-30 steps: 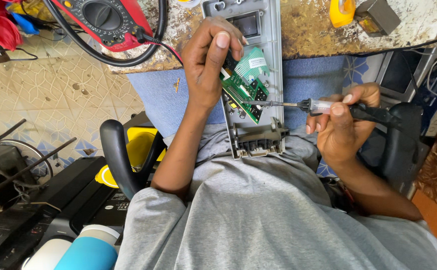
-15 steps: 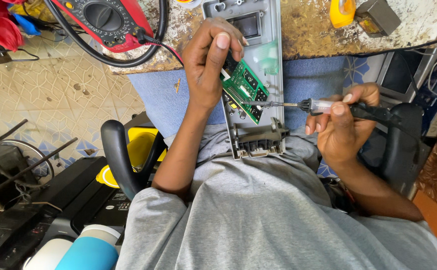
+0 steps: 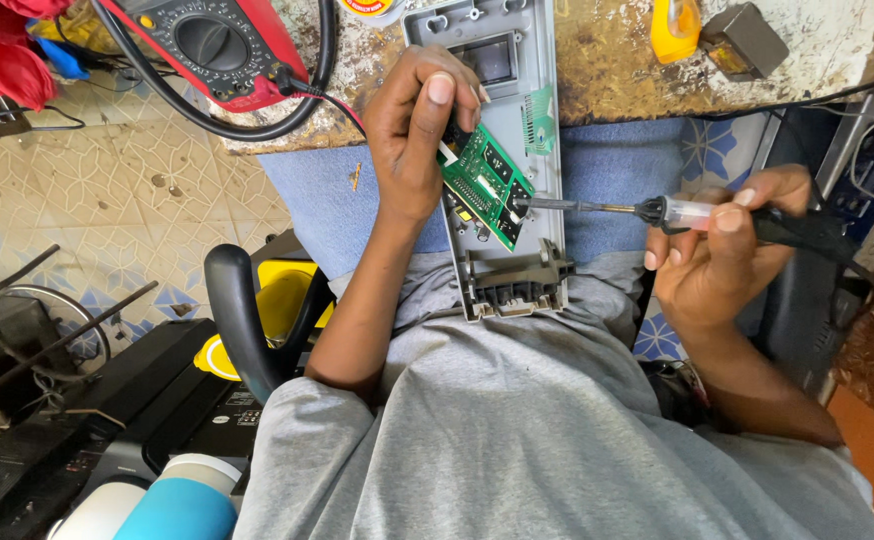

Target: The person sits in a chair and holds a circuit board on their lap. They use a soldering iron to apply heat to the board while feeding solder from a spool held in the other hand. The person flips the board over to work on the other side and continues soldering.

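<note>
My left hand (image 3: 412, 135) holds a small green circuit board (image 3: 485, 184) by its upper left edge, tilted over a long grey plastic housing (image 3: 517, 270) that runs from the workbench down onto my lap. My right hand (image 3: 722, 255) grips a soldering iron (image 3: 697, 213) with a clear and black handle. Its metal tip reaches left and touches the right edge of the green board. A flat ribbon connector (image 3: 538, 118) lies on the housing just above the board.
A red multimeter (image 3: 222, 45) with black leads lies on the worn workbench (image 3: 617, 75) at the top left. A yellow bottle (image 3: 675, 27) and a dark block (image 3: 747, 38) stand at top right. A black chair armrest (image 3: 237, 320), yellow object and tiled floor are on the left.
The soldering iron tip has come closer and now touches the board's right edge. The left hand keeps the board in nearly the same place.
</note>
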